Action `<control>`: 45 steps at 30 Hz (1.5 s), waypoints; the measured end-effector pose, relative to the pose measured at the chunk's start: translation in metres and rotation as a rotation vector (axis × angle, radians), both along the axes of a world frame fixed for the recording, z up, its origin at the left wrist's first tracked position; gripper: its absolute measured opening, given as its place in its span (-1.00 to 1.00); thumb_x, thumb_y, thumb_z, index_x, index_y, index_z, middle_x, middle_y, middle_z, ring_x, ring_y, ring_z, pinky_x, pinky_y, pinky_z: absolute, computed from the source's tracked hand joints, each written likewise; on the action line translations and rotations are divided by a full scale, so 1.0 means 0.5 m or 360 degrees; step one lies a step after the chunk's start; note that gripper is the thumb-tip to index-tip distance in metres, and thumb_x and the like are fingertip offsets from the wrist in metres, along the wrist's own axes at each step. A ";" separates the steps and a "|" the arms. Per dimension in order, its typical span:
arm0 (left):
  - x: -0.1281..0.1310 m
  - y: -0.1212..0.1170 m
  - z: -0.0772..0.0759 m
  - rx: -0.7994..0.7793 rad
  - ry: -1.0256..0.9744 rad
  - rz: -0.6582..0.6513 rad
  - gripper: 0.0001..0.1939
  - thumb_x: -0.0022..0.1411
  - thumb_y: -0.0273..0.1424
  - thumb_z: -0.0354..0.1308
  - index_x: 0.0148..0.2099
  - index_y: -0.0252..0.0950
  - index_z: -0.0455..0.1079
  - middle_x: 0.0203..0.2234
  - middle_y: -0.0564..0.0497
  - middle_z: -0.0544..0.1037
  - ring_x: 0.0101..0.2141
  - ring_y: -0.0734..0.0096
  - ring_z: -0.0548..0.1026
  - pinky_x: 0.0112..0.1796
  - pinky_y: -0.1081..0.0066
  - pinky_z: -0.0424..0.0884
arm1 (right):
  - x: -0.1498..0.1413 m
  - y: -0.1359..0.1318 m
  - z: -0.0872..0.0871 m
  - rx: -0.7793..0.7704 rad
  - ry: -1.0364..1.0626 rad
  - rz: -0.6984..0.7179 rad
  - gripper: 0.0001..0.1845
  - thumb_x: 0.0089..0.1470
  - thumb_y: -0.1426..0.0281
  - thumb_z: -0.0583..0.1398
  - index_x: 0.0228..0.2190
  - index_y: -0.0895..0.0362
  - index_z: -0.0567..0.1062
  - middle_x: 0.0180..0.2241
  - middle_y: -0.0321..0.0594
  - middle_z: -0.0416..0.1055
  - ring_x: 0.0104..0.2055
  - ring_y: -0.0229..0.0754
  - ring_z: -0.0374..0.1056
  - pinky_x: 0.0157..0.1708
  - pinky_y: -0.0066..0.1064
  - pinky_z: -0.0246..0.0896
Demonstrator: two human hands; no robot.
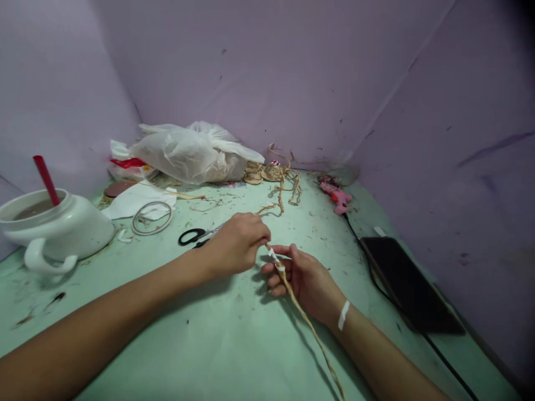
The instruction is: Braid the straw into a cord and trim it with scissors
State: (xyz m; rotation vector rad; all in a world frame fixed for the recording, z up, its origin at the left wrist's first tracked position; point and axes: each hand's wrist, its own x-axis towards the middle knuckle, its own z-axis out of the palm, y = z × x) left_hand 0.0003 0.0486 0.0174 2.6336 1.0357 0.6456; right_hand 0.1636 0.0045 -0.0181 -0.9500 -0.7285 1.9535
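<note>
In the head view my left hand (244, 242) is closed, pinching the upper end of a tan twisted fibre cord (307, 320). White strips (276, 260) are wrapped around the cord just below that pinch. My right hand (307, 281) lies beside this wrapped part, palm toward the cord, its fingers apart and slightly bent. The cord crosses in front of these fingers and runs down to the bottom edge of the view. A short white strip (343, 315) sticks to my right wrist. Black-handled scissors (192, 236) lie partly hidden behind my left hand and forearm.
A white mug (67, 225) with a red stick stands at left, near a metal ring (151, 218). At the back are a plastic bag (188, 153) and coiled fibre pieces (271, 172). A pink glue gun (335, 196) and a dark phone-like slab (409, 284) lie right.
</note>
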 end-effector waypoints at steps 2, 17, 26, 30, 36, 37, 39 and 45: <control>-0.016 0.010 0.001 -0.0114 -0.0198 0.0028 -0.82 0.07 -0.53 -0.06 -0.37 -0.33 0.38 -0.46 -0.04 0.46 -0.36 0.41 0.37 -0.26 0.40 0.25 | 0.009 0.002 0.003 -0.0049 0.0028 0.0103 -0.64 -0.04 0.17 0.12 -0.34 0.22 0.41 -0.46 -0.09 0.47 -0.52 -0.24 0.39 -0.52 -0.43 0.30; -0.011 -0.056 0.015 0.0013 -0.0400 0.0727 -0.75 0.06 -0.29 0.01 -0.55 -0.30 0.36 -0.64 0.05 0.39 -0.54 0.47 0.31 -0.48 0.49 0.17 | -0.004 -0.018 0.005 0.0178 -0.0295 -0.0170 -0.80 -0.32 0.39 0.32 -0.58 0.24 0.45 -0.69 -0.30 0.38 -0.70 -0.37 0.24 -0.68 -0.53 0.23; 0.027 -0.109 -0.060 -0.1195 -0.0953 0.0587 -0.69 0.05 -0.19 0.01 -0.54 -0.34 0.27 -0.74 0.15 0.27 -0.69 0.59 0.19 -0.63 0.54 0.09 | -0.020 -0.034 0.006 0.0466 -0.0579 -0.0289 -0.80 -0.24 0.33 0.25 -0.67 0.23 0.45 -0.78 -0.40 0.24 -0.78 -0.44 0.09 -0.75 -0.57 0.12; 0.026 -0.095 -0.064 -0.1433 -0.1339 0.0751 -0.75 -0.07 -0.24 0.12 -0.51 -0.36 0.27 -0.78 0.18 0.25 -0.73 0.64 0.14 -0.67 0.56 0.03 | -0.021 -0.031 0.010 0.0344 -0.0559 -0.0100 -0.73 -0.30 0.31 0.30 -0.50 0.25 0.50 -0.61 -0.25 0.41 -0.67 -0.37 0.26 -0.66 -0.52 0.21; 0.020 -0.088 -0.074 -0.1507 -0.1523 0.0703 -0.78 -0.07 -0.28 0.15 -0.47 -0.36 0.28 -0.77 0.17 0.27 -0.73 0.67 0.15 -0.68 0.58 0.03 | -0.018 -0.026 0.009 0.0331 -0.0646 -0.0205 -0.70 -0.33 0.39 0.31 -0.44 0.23 0.45 -0.60 -0.27 0.41 -0.64 -0.33 0.27 -0.65 -0.48 0.22; 0.020 -0.088 -0.074 -0.1520 -0.1524 0.0680 -0.78 -0.06 -0.28 0.14 -0.46 -0.36 0.28 -0.77 0.17 0.27 -0.73 0.67 0.15 -0.68 0.59 0.03 | -0.018 -0.026 0.008 0.0394 -0.0683 -0.0215 -0.76 -0.31 0.39 0.30 -0.49 0.22 0.44 -0.63 -0.29 0.39 -0.66 -0.34 0.25 -0.66 -0.49 0.20; 0.020 -0.090 -0.073 -0.1572 -0.1518 0.0655 -0.77 -0.04 -0.27 0.13 -0.44 -0.36 0.29 -0.78 0.17 0.28 -0.75 0.67 0.15 -0.71 0.59 0.03 | -0.018 -0.029 0.006 0.0525 -0.0815 -0.0289 -0.84 -0.28 0.40 0.28 -0.57 0.21 0.42 -0.71 -0.34 0.34 -0.69 -0.36 0.21 -0.68 -0.51 0.15; 0.022 -0.095 -0.064 -0.1689 -0.1334 0.0663 -0.67 0.00 -0.17 0.08 -0.54 -0.37 0.27 -0.84 0.13 0.27 -0.82 0.65 0.14 -0.77 0.58 -0.02 | -0.016 -0.040 0.003 0.0823 -0.1226 -0.0519 -0.88 -0.23 0.41 0.24 -0.63 0.17 0.39 -0.68 -0.33 0.34 -0.66 -0.35 0.21 -0.67 -0.53 0.11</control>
